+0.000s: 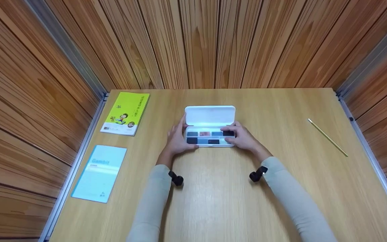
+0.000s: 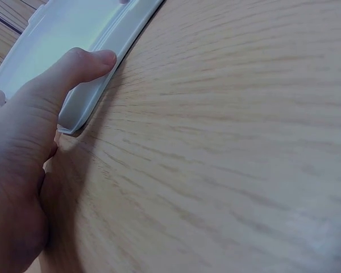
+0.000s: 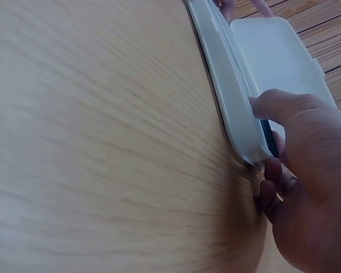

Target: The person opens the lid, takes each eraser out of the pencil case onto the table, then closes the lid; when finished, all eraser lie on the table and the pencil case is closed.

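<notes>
both hands (image 1: 179,139) (image 1: 242,137) hold the open white case (image 1: 209,126).

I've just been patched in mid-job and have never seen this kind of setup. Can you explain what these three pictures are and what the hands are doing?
There is no machine here: a person works with two bare hands. The big picture comes from a camera on the person's head, looking down at a wooden table. The other two come from small cameras strapped to each wrist, so they show each hand up close from the side.

In the middle lies a white case with its lid open and small coloured blocks inside. The left hand holds its left end and the right hand its right end. Off to the left lie a yellow-green booklet and a pale blue booklet; on the right lies a pencil.
</notes>
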Tool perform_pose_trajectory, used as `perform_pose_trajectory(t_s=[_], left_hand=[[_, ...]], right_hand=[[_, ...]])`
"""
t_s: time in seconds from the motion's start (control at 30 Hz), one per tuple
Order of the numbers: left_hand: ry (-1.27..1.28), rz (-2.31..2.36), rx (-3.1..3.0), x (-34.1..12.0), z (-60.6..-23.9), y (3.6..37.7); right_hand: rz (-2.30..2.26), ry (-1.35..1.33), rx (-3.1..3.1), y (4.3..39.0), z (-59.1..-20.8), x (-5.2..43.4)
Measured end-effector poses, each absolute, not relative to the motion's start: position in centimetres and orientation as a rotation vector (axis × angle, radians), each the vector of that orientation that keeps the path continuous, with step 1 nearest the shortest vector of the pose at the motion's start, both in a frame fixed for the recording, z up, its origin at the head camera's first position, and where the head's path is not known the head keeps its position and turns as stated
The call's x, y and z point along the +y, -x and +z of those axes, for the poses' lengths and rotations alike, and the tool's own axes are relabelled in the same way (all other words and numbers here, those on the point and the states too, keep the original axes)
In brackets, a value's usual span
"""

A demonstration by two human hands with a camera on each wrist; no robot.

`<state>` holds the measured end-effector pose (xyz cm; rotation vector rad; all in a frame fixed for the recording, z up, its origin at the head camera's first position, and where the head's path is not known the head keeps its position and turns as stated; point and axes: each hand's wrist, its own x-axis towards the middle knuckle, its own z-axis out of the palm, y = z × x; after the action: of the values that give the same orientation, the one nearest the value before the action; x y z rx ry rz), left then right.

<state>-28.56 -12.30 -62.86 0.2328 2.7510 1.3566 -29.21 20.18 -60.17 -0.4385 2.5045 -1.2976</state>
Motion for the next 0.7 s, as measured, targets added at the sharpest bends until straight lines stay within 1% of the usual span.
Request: perform_pose_trajectory(t_s=[0.7], left_hand=[[-0.26, 1.353, 2.759, -12.37, -62.87, 28.35]], right_hand=[[-1.303, 0.489, 2.564, 29.1, -60.24, 20.22]])
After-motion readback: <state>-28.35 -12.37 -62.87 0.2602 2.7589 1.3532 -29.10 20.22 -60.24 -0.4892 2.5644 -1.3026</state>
